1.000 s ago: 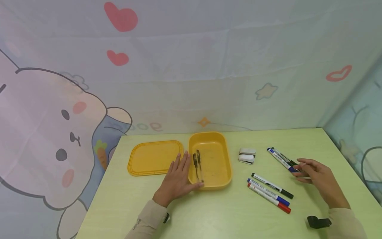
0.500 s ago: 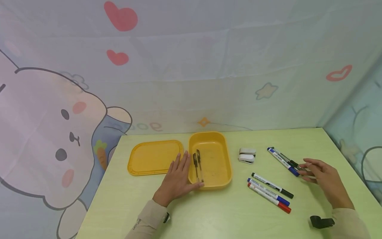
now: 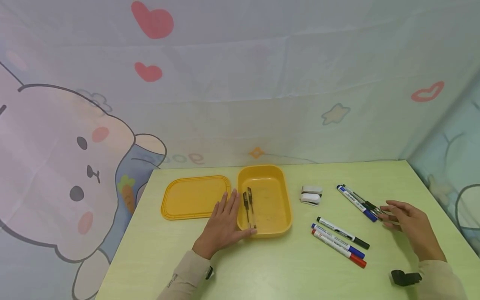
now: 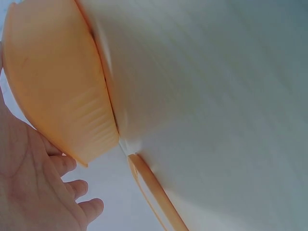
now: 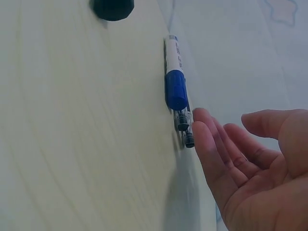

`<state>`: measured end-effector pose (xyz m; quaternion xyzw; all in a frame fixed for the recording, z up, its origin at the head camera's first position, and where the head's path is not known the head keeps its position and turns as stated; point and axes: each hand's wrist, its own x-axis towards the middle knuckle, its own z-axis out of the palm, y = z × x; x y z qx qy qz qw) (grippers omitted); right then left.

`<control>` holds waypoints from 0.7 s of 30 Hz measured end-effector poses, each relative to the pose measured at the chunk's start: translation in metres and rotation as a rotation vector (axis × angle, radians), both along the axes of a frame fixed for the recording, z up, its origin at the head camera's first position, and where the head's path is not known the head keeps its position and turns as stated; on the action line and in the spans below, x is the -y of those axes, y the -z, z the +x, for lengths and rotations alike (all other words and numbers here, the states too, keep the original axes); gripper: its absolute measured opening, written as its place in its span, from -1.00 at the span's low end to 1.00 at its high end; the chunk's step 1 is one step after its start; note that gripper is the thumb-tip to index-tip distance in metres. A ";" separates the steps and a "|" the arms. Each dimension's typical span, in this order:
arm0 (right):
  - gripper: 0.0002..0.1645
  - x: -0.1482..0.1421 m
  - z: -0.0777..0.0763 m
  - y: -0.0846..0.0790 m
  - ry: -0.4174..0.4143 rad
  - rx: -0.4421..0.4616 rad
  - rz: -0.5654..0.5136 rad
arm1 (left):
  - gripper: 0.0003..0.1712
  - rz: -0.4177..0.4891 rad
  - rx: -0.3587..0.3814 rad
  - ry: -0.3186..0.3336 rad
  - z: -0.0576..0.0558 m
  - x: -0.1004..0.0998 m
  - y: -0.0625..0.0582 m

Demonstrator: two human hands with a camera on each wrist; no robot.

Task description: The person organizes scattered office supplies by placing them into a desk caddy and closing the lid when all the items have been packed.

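Observation:
In the head view, my left hand rests with spread fingers across the left rim of a yellow plastic box. Its thumb lies over the near-left corner. Two gel pens with dark caps lie inside the box. My right hand is beside a blue whiteboard marker and some clear gel pens lying against it. In the right wrist view its fingers are loosely bent, near the pens' ends, with the thumb apart and nothing pinched. Whether a fingertip touches a pen, I cannot tell.
Left of the box lies a flat yellow lid. To its right sit small white staplers. Nearer me, a black marker, a second blue marker and a red marker lie slanted. A cloth backdrop hangs behind the table.
My right hand has drawn back slightly to the right, leaving more of the blue marker and the pens in sight. My left hand and the box have stayed put.

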<state>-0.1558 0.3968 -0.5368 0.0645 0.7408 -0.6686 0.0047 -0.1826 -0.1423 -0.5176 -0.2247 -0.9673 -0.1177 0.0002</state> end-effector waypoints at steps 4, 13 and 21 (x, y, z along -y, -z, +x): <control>-0.61 -0.003 0.000 0.003 -0.006 0.006 -0.050 | 0.34 0.004 0.000 0.002 0.000 0.000 0.001; -0.61 -0.006 -0.004 0.003 0.000 0.062 -0.006 | 0.33 0.006 -0.002 0.005 -0.001 0.001 0.002; -0.60 -0.011 -0.007 0.006 -0.017 0.069 0.013 | 0.34 0.006 -0.005 0.006 0.000 0.001 0.001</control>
